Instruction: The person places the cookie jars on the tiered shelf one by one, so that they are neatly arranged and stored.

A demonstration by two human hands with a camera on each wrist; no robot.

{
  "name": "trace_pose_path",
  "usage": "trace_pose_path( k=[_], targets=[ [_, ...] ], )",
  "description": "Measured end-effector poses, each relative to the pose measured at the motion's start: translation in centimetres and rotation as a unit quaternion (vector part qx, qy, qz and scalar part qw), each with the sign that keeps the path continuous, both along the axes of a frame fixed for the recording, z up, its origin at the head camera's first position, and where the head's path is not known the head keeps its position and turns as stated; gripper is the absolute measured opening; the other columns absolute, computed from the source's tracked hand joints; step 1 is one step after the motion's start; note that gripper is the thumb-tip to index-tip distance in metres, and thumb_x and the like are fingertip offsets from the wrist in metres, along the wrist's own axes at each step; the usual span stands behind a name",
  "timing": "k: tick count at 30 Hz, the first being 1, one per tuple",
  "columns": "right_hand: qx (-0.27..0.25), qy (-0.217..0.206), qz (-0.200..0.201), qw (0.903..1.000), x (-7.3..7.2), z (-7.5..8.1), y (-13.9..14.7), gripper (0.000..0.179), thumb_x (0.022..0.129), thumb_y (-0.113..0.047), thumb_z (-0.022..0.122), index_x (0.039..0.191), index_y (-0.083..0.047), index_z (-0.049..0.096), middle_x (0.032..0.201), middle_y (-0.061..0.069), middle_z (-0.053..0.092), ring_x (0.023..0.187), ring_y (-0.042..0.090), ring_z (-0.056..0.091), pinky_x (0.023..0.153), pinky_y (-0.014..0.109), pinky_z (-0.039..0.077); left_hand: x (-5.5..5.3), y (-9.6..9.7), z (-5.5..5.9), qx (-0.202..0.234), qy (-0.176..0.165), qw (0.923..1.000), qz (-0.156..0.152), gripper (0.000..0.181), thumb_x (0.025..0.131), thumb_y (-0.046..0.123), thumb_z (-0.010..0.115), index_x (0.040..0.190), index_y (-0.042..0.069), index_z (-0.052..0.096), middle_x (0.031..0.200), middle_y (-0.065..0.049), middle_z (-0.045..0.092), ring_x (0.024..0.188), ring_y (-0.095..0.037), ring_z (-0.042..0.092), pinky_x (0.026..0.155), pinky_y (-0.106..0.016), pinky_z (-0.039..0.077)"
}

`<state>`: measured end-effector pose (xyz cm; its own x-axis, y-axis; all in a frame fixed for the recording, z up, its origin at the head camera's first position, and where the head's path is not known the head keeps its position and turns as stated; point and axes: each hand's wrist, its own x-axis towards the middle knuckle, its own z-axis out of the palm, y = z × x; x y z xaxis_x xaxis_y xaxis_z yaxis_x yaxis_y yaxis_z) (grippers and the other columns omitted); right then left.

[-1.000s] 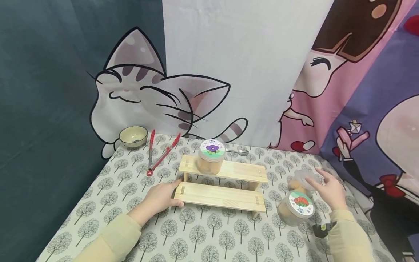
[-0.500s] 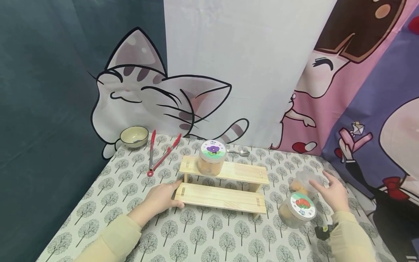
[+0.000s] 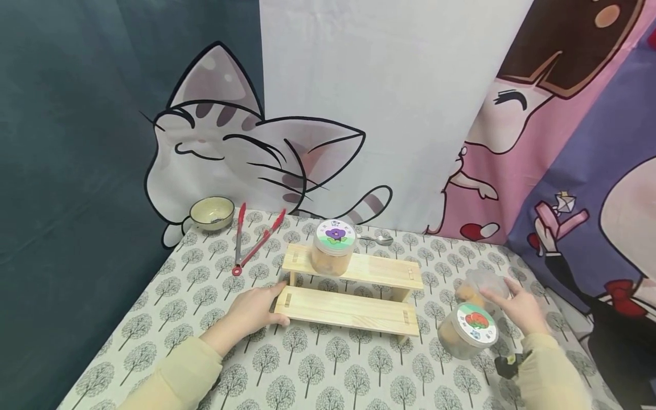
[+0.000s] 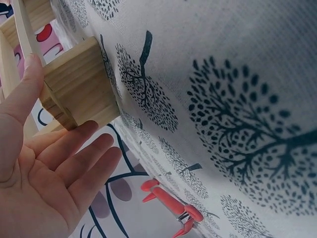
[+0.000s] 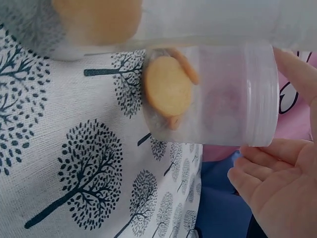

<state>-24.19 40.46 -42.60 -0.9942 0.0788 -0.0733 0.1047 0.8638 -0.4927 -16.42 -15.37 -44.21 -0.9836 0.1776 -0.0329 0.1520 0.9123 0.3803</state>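
Note:
My left hand (image 3: 251,313) holds the left end of the lower step of a two-step wooden rack (image 3: 343,310). In the left wrist view the thumb lies at one edge of the step's end board (image 4: 81,82) and the index fingertip at the opposite edge; the other fingers are loosely extended. On the right, my right hand (image 3: 520,310) spans the rim of a clear plastic jar (image 5: 213,99), thumb on one side and fingers on the other. Tan, biscuit-like pieces (image 5: 168,89) lie in its bottom. In front stands a jar with a red-fruit lid (image 3: 466,333).
A jar with a purple-flower lid (image 3: 333,250) stands on the rack's upper step. Behind it lies a metal spoon (image 3: 381,239). Red-tipped tongs (image 3: 253,245) and a cream bowl (image 3: 212,212) are at the back left. Printed curtains (image 3: 400,102) rise behind the table.
My right hand's fingers have come in closer around the clear jar's rim. The head view has swung slightly left. My left hand keeps its place at the rack's end.

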Motion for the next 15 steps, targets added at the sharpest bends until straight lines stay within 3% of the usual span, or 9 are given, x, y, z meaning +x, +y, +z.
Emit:
trace_pose_path(
  k=[8,15],
  targets=[
    [-0.021,-0.013,-0.008,0.9997,-0.02,-0.62,-0.19,0.105,0.086,-0.059,0.057,0.148,0.007,0.004,0.142,0.044,0.017,0.126,0.063,0.022,0.097,0.073,0.025,-0.02,-0.05,-0.13,0.003,0.000,1.0000,-0.003,0.092,0.064,0.047,0.081,0.139,0.006,0.047,0.127,-0.015,0.061,0.107,-0.036,0.061,0.083,-0.048,0.053],
    [-0.022,-0.009,-0.011,0.9997,0.00,-0.44,-0.45,0.105,0.085,-0.057,0.060,0.148,0.009,0.007,0.143,0.042,0.019,0.127,0.061,0.023,0.099,0.070,0.028,-0.12,-0.15,-0.31,0.000,0.009,0.9999,-0.006,0.093,0.063,0.049,0.081,0.139,0.005,0.048,0.124,-0.017,0.062,0.104,-0.036,0.063,0.080,-0.047,0.054]
  ],
)
